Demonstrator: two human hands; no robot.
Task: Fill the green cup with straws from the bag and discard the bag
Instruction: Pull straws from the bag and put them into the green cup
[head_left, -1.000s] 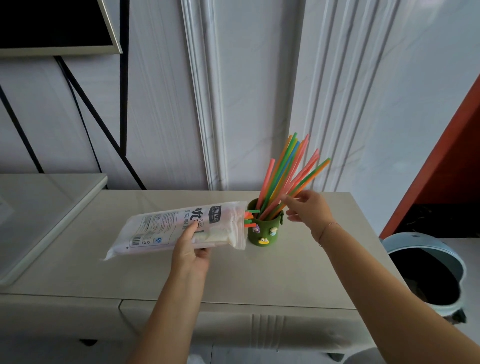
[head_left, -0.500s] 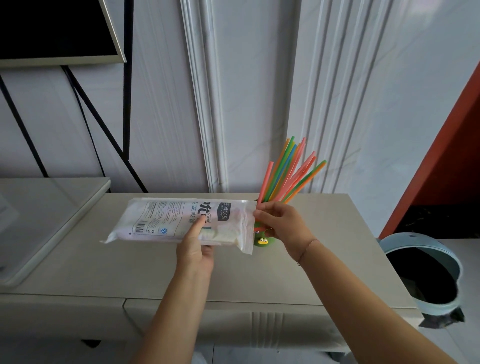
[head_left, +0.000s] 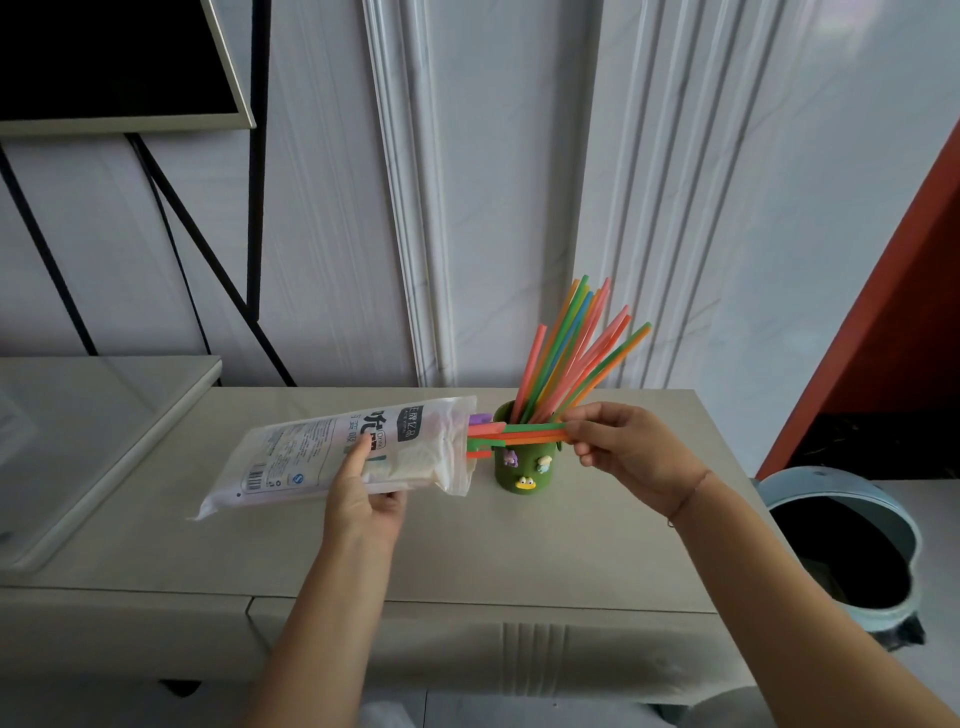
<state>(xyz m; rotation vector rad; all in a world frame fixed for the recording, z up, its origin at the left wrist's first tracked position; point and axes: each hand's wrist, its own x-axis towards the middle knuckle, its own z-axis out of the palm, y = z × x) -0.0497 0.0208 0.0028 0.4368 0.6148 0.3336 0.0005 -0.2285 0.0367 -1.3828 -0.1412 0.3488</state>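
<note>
The right hand (head_left: 631, 452) pinched the ends of 2 thin plastic straws (head_left: 530, 430), 1 green and 1 orange, between thumb and curled fingertips. These ran level to the left across the front of the cup's rim and into the open mouth of the translucent white printed plastic bag (head_left: 311, 457). Short pink, orange and purple straw ends also poked from that mouth.

The left hand (head_left: 363, 499) gripped the bag from below, thumb laid on the printed face and fingers curled under it. It held the bag off the surface, with the mouth end raised and just beside the cup's left side.

The dark green cylindrical cup (head_left: 524, 465), dotted with small cartoon charms, stood upright between the 2 hands on the beige tabletop (head_left: 519, 551), towards its back edge. A bundle of bright pink, orange, green and blue straws (head_left: 576, 353) leaned rightward in it. A pale blue round bin (head_left: 906, 525) with a dark inside stood on the floor to the right of the table.
</note>
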